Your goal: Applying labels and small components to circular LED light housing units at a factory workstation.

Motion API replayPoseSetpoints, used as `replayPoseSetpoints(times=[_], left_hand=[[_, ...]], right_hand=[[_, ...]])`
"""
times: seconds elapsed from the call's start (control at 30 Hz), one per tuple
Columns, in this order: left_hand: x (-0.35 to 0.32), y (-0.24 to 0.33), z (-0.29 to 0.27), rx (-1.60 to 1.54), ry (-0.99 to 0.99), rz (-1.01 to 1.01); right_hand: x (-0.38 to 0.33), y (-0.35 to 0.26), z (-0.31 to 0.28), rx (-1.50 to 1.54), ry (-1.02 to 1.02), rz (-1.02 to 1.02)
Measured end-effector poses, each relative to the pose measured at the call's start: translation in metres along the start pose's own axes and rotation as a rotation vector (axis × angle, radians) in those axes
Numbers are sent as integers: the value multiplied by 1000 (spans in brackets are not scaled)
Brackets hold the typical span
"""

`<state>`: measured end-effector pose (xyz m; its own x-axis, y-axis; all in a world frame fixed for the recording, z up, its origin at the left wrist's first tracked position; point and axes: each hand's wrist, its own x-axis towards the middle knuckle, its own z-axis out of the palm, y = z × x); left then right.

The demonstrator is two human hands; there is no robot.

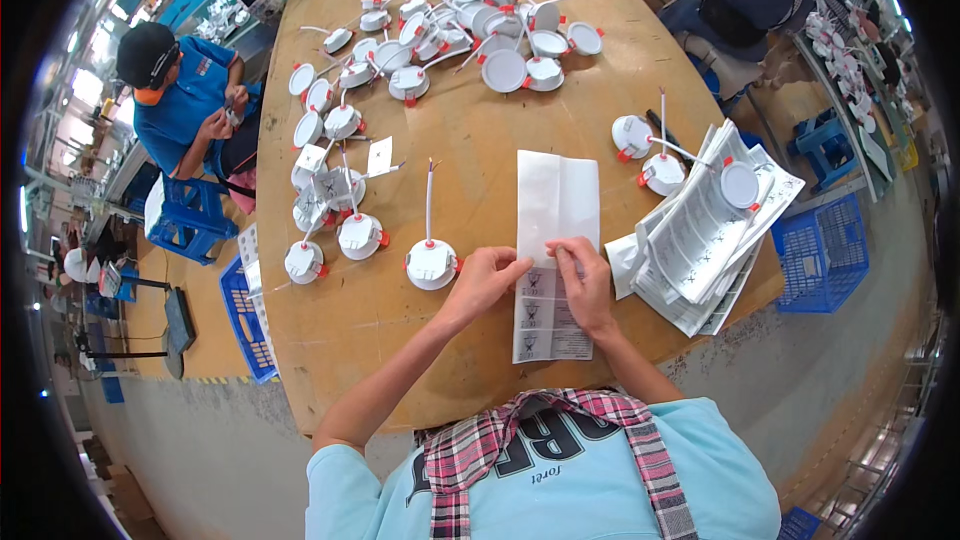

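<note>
A long white sheet of stickers (558,210) lies before me, blank in its upper part and printed in its lower part. My left hand (484,282) pinches the sheet's left edge with thumb and fingertips. Over the border between blank and printed parts, my right hand (586,285) has its fingertips pressed together; whatever is between them is too small to make out. Just left of my left hand stands a round white downlight (431,265) with red clips, its back up and its cable pointing away from me.
Many more downlights (503,70) crowd the table's (420,150) far side and left edge. A stack of printed sticker sheets (700,240) lies at right, with one downlight (739,185) on it. Blue crates (822,250) stand on the floor. A co-worker in blue (185,95) sits at left.
</note>
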<state>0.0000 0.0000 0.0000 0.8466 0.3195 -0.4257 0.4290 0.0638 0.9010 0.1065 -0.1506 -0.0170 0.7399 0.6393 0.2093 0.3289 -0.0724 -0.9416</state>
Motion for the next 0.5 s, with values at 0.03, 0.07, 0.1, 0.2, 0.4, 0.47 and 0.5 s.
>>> replayPoseSetpoints(times=[0.03, 0.07, 0.1, 0.2, 0.4, 0.47, 0.5], left_hand=[[3, -5, -3, 36, 6, 5], [5, -11, -7, 71, 12, 7], [-2, -11, -2, 62, -1, -8], [-9, -11, -2, -165, -44, -78], [-13, -4, -8, -290, -77, -64], [-16, 1, -10, -332, -70, -49], [-17, 2, -9, -338, -76, -61]], right_hand=[[0, -1, 3, -9, 0, -17], [0, -1, 6, -18, -2, -32], [-7, -4, 4, -25, -3, -12], [-9, -15, -3, -134, -90, -94], [2, -39, -13, -281, -274, -204], [5, -36, -9, -337, -283, -248], [4, -35, -8, -340, -287, -234]])
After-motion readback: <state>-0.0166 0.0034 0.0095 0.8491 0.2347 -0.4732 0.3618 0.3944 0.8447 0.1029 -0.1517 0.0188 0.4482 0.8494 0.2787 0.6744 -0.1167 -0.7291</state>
